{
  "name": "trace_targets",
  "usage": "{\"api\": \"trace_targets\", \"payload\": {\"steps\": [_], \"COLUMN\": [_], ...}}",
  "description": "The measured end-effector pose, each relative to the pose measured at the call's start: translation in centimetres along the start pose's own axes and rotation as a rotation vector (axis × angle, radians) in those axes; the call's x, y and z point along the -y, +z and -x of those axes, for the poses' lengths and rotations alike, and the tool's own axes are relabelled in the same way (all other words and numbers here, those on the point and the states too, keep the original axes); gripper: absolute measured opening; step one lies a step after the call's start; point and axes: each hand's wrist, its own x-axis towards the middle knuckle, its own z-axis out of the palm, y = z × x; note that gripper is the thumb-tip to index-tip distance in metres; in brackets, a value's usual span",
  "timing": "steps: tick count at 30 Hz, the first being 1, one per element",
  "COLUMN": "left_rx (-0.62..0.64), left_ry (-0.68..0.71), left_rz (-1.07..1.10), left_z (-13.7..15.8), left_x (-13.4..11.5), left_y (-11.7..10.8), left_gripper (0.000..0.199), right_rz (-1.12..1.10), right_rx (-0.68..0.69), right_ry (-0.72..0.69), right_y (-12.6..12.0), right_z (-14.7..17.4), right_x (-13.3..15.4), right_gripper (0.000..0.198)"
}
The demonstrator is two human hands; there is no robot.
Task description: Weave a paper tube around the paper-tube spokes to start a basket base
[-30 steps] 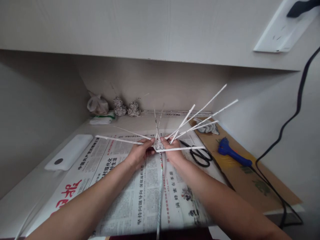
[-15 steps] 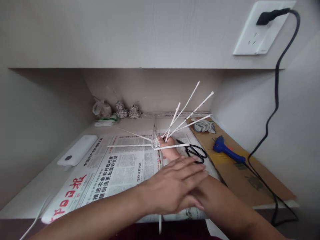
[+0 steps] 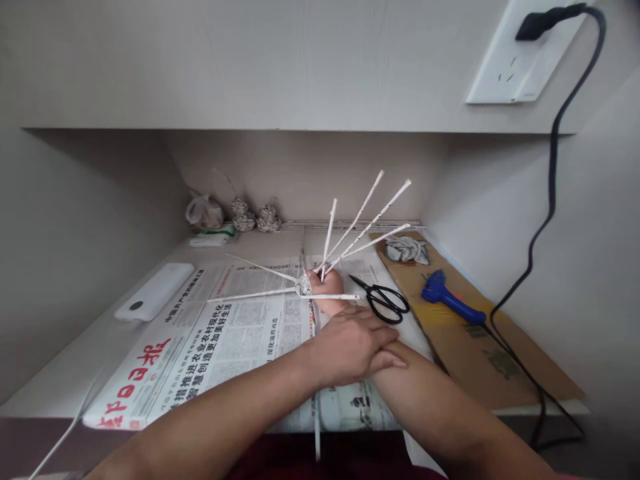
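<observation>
My right hand is closed around a small woven piece of rolled newspaper, low over the newspaper sheet. Thin white paper sticks fan out from that piece, several up to the right and others to the left; one hangs down towards me. Across my right wrist lies my left hand, its fingers curled over the wrist and forearm. Black-handled scissors rest just right of my right hand, apart from it. Part of the woven piece is hidden by my fingers.
A blue glue gun lies on cardboard at right, its black cord running to a wall socket. Crumpled material sits behind it. Left stand a white device, a plastic bag and two woven gourd shapes.
My left hand has closed in around my right wrist; its fingers were more spread before. The woven piece and right hand have shifted slightly left, uncovering more of the scissors.
</observation>
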Motion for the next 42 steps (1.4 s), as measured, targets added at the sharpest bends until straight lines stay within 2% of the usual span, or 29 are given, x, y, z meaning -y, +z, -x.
{"api": "trace_targets", "payload": {"steps": [4,12,16,19,21,24,26,30,31,33,34,36,37,39,40,41,42], "left_rx": [-0.041,-0.117,-0.157,-0.163,-0.145,-0.132,-0.08,0.114,0.214,0.283,0.288,0.269,0.178,-0.12,-0.26,-0.327,-0.341], "left_ry": [0.067,0.108,0.201,0.221,0.136,-0.14,-0.198,0.037,0.105,0.106,0.077,-0.014,-0.209,-0.614,-0.756,-0.852,-0.913], "left_rz": [0.009,-0.109,0.033,0.152,0.111,-0.029,0.005,0.338,0.433,0.546,0.561,0.586,0.629,0.592,0.509,0.45,0.433], "left_z": [1.0,4.3,6.1,6.3,5.5,3.3,2.0,1.6,2.0,3.2,3.9,5.3,6.0,7.2,7.8,8.4,8.8], "left_x": [0.9,1.6,0.6,-0.2,-0.2,0.0,-0.6,-4.0,-4.8,-5.4,-5.0,-2.4,-0.5,4.3,6.8,9.0,10.8], "left_y": [0.5,0.9,0.9,0.5,0.3,0.5,0.6,-1.1,-1.9,-4.2,-5.4,-7.9,-8.9,-10.4,-10.7,-10.8,-10.6], "left_gripper": [0.05,0.048,0.048,0.045,0.047,0.061,0.059,0.066,0.054,0.037,0.033,0.03,0.03,0.026,0.018,0.011,0.009], "right_rz": [0.017,0.11,0.091,0.105,0.121,0.167,0.184,0.122,0.093,0.03,0.006,-0.024,-0.034,-0.044,-0.045,-0.042,-0.04], "right_rx": [0.005,0.008,0.022,0.027,0.038,0.005,0.006,0.05,0.047,0.04,0.036,0.028,0.026,0.019,0.013,0.007,0.005], "right_ry": [-0.037,-0.071,-0.055,-0.041,-0.046,-0.018,-0.034,-0.045,-0.026,0.004,0.014,0.023,0.022,0.02,0.018,0.013,0.004], "right_y": [0.0,0.4,0.6,0.6,0.6,0.6,0.6,0.4,0.3,0.2,0.1,0.0,0.0,-0.1,-0.2,-0.2,-0.2], "right_z": [0.2,0.5,0.3,0.2,0.3,0.5,0.5,0.1,-0.1,-0.3,-0.4,-0.4,-0.4,-0.4,-0.4,-0.3,-0.3], "right_x": [-0.1,-0.1,-0.5,-0.5,-0.3,0.2,0.2,-0.2,-0.3,-0.5,-0.5,-0.3,-0.2,0.0,0.1,0.1,0.2], "right_gripper": [0.021,0.018,0.014,0.012,0.013,0.017,0.016,0.012,0.013,0.015,0.015,0.016,0.016,0.017,0.018,0.018,0.017]}}
